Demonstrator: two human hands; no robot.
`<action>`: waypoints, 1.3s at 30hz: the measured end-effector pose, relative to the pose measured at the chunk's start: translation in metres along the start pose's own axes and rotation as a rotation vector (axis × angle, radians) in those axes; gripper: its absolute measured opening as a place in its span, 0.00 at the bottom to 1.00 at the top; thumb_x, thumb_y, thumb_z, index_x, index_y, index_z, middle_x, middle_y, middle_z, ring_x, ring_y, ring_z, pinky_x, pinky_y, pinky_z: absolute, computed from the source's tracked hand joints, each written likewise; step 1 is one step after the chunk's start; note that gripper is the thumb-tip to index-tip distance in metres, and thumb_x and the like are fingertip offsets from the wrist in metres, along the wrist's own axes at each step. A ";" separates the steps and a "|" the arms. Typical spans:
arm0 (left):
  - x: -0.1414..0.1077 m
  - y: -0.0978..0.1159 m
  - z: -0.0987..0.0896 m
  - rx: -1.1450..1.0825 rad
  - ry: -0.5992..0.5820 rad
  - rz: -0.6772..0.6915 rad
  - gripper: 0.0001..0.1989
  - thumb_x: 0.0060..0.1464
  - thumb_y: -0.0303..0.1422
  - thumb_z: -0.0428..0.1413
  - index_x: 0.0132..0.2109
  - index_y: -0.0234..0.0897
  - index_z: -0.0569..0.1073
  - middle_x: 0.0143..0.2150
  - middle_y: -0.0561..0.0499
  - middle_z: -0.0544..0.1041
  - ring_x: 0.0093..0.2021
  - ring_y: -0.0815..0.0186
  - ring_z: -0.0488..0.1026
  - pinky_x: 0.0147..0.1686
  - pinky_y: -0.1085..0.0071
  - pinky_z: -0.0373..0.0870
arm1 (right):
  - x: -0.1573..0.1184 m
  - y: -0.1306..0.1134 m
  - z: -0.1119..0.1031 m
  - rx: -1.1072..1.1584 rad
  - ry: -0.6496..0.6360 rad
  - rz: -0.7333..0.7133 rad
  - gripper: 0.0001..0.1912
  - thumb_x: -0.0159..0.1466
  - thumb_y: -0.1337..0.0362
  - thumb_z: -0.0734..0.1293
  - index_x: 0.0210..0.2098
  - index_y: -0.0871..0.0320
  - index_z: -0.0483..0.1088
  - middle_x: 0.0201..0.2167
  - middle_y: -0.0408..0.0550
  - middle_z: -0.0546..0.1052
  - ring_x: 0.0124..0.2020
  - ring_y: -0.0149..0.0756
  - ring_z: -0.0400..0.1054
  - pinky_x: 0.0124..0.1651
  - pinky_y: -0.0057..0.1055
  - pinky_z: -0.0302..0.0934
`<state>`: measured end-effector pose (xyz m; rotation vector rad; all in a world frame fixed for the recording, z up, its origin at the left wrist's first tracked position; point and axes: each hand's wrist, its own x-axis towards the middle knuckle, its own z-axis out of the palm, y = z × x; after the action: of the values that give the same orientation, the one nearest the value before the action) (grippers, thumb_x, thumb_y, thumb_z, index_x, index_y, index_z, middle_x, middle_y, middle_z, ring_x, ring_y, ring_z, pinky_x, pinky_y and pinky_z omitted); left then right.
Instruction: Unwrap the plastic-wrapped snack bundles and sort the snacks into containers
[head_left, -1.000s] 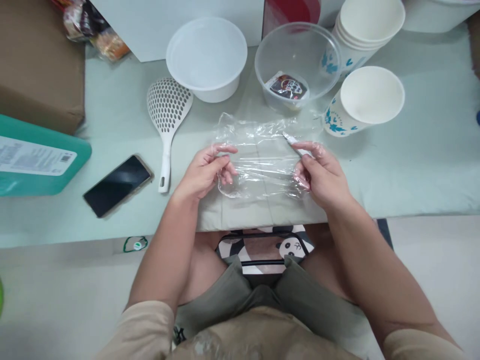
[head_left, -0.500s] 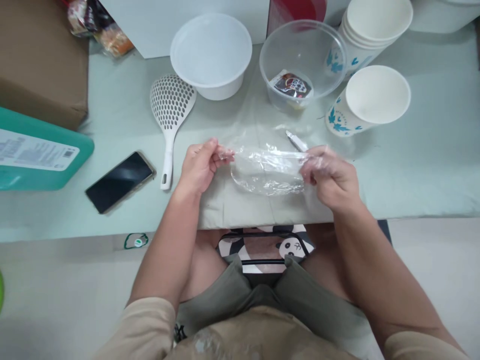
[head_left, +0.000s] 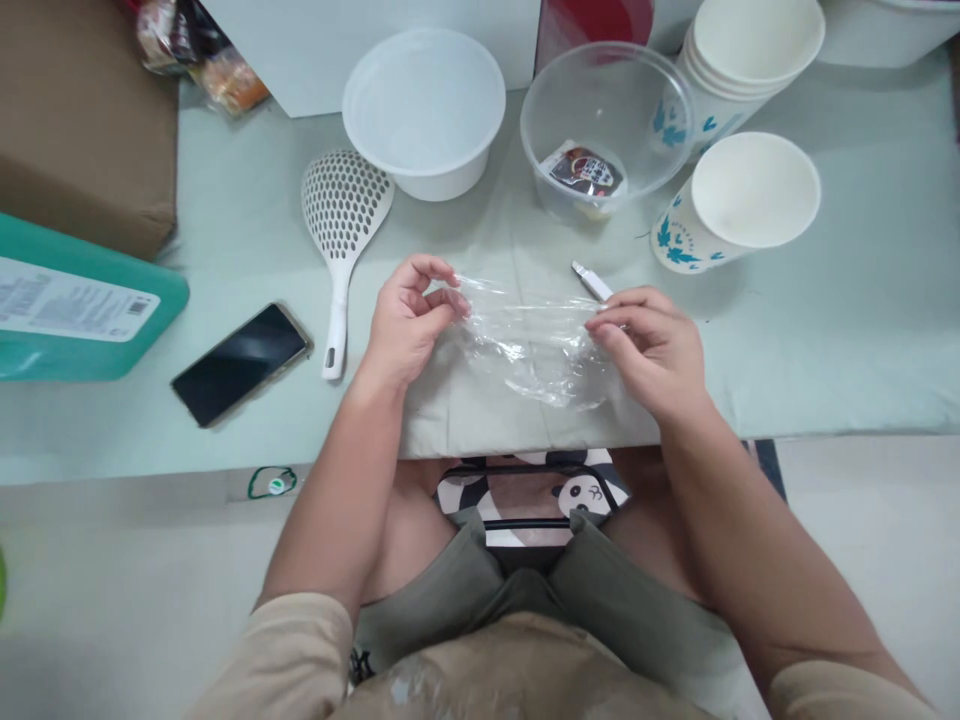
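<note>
A thin clear plastic film (head_left: 529, 350) stretches between my two hands above the table's front part, crinkled and hanging loose at the bottom. My left hand (head_left: 411, 318) pinches its left end between thumb and fingers. The right end is pinched by my right hand (head_left: 651, 345). Whether the film is a bag or a single sheet I cannot tell. Just behind my right fingers lies a small utility knife (head_left: 591, 280), its lower end hidden by them. To the left of my left hand is a white slotted strainer ladle (head_left: 341, 230).
Behind stand a white tub (head_left: 442, 185), a clear bowl (head_left: 555, 205) holding a dark sachet (head_left: 583, 170), a paper cup (head_left: 754, 195) and stacked cups (head_left: 750, 50). Leftward are a phone (head_left: 240, 365), a green container (head_left: 142, 340) and a cardboard box (head_left: 82, 120).
Both hands have shifted their grip along the film. My left fingers now point up more, and the right hand has turned so its thumb shows. The film's loose part hangs differently.
</note>
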<state>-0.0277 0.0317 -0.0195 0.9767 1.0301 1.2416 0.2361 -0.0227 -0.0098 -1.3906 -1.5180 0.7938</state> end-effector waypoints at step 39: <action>-0.018 0.005 -0.043 0.641 -0.091 0.174 0.03 0.49 0.26 0.63 0.29 0.39 0.80 0.52 0.45 0.80 0.59 0.54 0.75 0.33 0.69 0.72 | -0.009 0.016 0.002 -0.167 -0.144 -0.175 0.06 0.68 0.63 0.67 0.34 0.53 0.76 0.42 0.47 0.85 0.35 0.36 0.79 0.36 0.33 0.71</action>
<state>-0.0711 0.0147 -0.0247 1.6263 1.3247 1.0026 0.2403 -0.0283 -0.0264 -1.3206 -1.8259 0.6830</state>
